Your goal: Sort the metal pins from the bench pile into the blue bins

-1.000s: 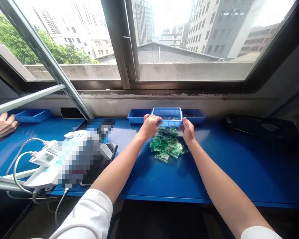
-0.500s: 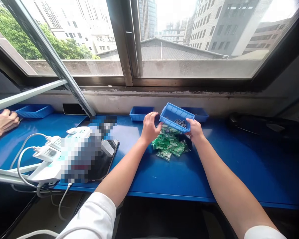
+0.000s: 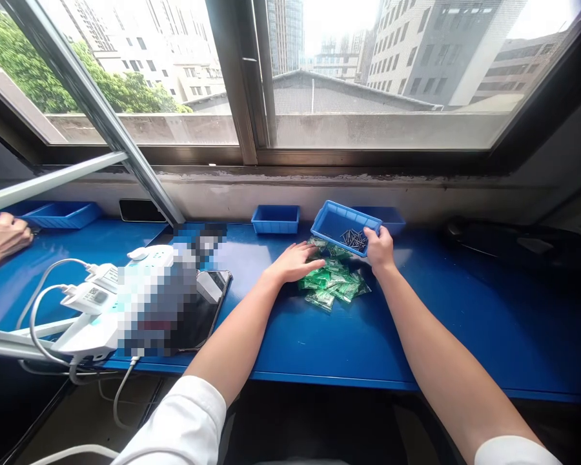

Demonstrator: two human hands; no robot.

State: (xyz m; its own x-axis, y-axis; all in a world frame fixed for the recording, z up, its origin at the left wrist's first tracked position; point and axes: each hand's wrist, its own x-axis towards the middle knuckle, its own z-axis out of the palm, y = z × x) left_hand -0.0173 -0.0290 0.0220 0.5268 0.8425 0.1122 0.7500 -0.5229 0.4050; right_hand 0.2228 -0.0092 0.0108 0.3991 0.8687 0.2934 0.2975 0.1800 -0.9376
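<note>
A shallow light-blue tray (image 3: 328,223) is held in the air above the back of a heap of green packets (image 3: 336,282), its right end dipped and its open top facing the person. Loose dark metal pieces like screws (image 3: 352,240) lie gathered toward its lower right corner; the rest of its ribbed inside is bare. The right hand (image 3: 380,248) is clamped on the tray's right end, thumb over the rim. The left hand (image 3: 294,261) holds nothing firmly: its fingers are spread, thumb apart, at the heap's left edge, covering some packets. The heap is of small, shiny clear bags with green and pale contents

Behind the heap, to the left, sits a blue bin (image 3: 275,221); behind it to the right, another bin (image 3: 393,219) is largely hidden by the tray and right hand. Left of the heap are a dark phone-like device (image 3: 214,289), partly blurred out, and a white power strip (image 3: 152,258) with plugs. Farther left, beyond a metal frame (image 3: 148,183), another person's hand (image 3: 4,239) rests near more blue trays (image 3: 70,216). A dark bag-like object (image 3: 498,239) lies right of the heap, in shadow
</note>
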